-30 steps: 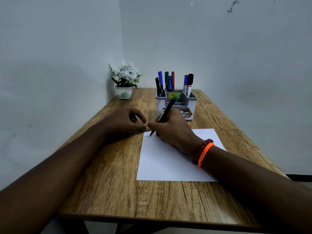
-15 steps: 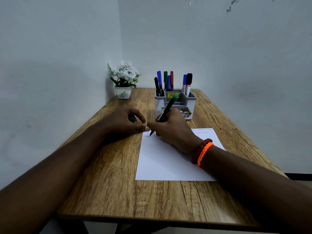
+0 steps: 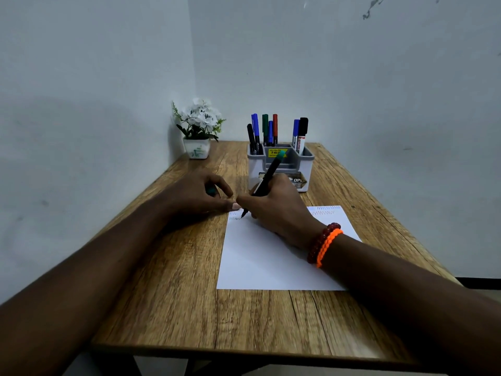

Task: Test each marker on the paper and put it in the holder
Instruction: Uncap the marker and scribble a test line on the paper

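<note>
- Two hands are at work over the far left corner of the paper [image 3: 271, 256], which lies flat on the wooden table [image 3: 173, 280].
- Far left, in the corner by the wall: a small white pot of white flowers [image 3: 199, 128], well apart from both hands.
- My left hand [image 3: 195, 196] rests on the table just beside the paper's left edge. Its fingers are curled around a small green cap [image 3: 211, 190], which shows only partly between them. The extended fingertip lies at the paper's corner, close to my right hand.
- A short dark zigzag [image 3: 235, 218] sits on the paper just left of the marker tip.
- My right hand [image 3: 276, 210] is closed around the black marker [image 3: 264, 183] in a writing grip. The barrel slants up and away from the hand, its green end toward the holder; the tip points down-left at the paper. I cannot tell whether the tip touches the sheet.
- Behind my right hand: the grey holder [image 3: 307, 164], upright, with seven markers [image 3: 265, 128] standing in its rear compartments.
- Right wrist: a dark red bead bracelet and an orange band [image 3: 326, 246], side by side.
- Far right corner of the paper: blue and red zigzag test lines [image 3: 325, 210].
</note>
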### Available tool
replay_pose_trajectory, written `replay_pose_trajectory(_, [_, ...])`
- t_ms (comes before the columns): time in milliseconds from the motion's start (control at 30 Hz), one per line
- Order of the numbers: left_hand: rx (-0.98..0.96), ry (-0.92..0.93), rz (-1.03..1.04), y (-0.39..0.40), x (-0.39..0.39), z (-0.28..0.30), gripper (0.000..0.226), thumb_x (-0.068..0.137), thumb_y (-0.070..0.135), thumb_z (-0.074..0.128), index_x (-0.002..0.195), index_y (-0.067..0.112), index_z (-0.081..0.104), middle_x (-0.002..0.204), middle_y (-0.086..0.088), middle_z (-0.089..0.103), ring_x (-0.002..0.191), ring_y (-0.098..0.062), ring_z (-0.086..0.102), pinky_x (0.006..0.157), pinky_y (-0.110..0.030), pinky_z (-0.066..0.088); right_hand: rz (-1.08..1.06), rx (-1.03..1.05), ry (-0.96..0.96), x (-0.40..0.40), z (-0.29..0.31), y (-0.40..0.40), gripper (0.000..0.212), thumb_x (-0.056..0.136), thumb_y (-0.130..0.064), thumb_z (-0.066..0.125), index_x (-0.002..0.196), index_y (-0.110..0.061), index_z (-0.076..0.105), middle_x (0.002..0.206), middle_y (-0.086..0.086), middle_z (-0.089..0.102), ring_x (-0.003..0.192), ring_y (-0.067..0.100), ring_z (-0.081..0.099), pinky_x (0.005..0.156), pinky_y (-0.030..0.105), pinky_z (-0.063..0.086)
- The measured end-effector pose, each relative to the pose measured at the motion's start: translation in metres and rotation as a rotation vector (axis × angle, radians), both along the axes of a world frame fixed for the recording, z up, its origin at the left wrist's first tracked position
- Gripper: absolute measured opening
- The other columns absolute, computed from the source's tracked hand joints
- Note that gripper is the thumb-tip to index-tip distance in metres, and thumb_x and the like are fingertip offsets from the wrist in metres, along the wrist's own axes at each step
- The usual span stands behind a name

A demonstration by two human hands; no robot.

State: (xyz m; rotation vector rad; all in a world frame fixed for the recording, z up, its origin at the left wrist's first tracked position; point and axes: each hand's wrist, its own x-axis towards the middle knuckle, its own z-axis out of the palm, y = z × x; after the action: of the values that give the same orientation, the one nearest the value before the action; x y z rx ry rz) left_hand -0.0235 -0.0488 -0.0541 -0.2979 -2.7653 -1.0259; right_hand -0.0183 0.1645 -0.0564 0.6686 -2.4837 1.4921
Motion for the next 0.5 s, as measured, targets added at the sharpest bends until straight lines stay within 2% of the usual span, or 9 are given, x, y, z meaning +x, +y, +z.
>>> replay_pose_trajectory(133, [0.012, 0.006, 0.005, -0.0017, -0.0011, -0.0016, 0.057, 0.055, 0.068, 0.087, 0.098, 0.031, 0.077, 0.076, 0.004, 0.070, 0.065, -0.006, 0.061, 0.063, -0.030, 0.047, 0.008, 0.009, 0.008, -0.0002, 0.0005, -0.0002, 0.026, 0.084, -0.025, 0.080, 0.077, -0.002, 0.071, 0.068, 0.009, 0.069, 0.066, 0.021, 0.067, 0.062, 0.049, 0.057])
replay_pose_trajectory(200, [0.005, 0.008, 0.009, -0.0015, -0.0015, -0.0016, 0.065, 0.049, 0.076, 0.079, 0.097, 0.033, 0.077, 0.077, 0.005, 0.070, 0.067, -0.006, 0.062, 0.063, -0.029, 0.047, 0.008, 0.008, 0.006, -0.0011, -0.0002, 0.0000, 0.026, 0.084, -0.025, 0.080, 0.077, -0.002, 0.071, 0.067, 0.008, 0.069, 0.064, 0.019, 0.065, 0.060, 0.045, 0.056])
replay_pose_trajectory(300, [0.010, 0.001, -0.006, -0.0004, -0.0005, -0.0001, 0.074, 0.042, 0.083, 0.076, 0.097, 0.033, 0.077, 0.076, 0.006, 0.069, 0.066, -0.004, 0.061, 0.063, -0.028, 0.047, 0.003, 0.013, 0.009, -0.0015, -0.0002, 0.0007, 0.024, 0.085, -0.026, 0.079, 0.079, -0.003, 0.072, 0.071, 0.008, 0.071, 0.069, 0.024, 0.070, 0.061, 0.042, 0.056])
replay_pose_trajectory(433, [0.027, -0.009, -0.018, 0.0008, 0.0001, 0.0002, 0.069, 0.046, 0.076, 0.074, 0.098, 0.029, 0.077, 0.078, 0.004, 0.069, 0.067, -0.007, 0.062, 0.065, -0.030, 0.047, -0.007, 0.023, 0.016, -0.0018, 0.0001, 0.0006, 0.024, 0.087, -0.025, 0.078, 0.078, -0.003, 0.072, 0.072, 0.010, 0.072, 0.065, 0.020, 0.067, 0.054, 0.035, 0.049])
replay_pose_trajectory(500, [0.033, -0.009, -0.023, 0.0006, 0.0007, 0.0002, 0.071, 0.044, 0.077, 0.076, 0.097, 0.030, 0.077, 0.076, 0.004, 0.070, 0.064, -0.006, 0.062, 0.064, -0.031, 0.047, -0.006, 0.023, 0.023, -0.0012, 0.0000, 0.0002, 0.025, 0.086, -0.024, 0.078, 0.076, -0.002, 0.072, 0.070, 0.011, 0.072, 0.063, 0.021, 0.066, 0.055, 0.037, 0.050])
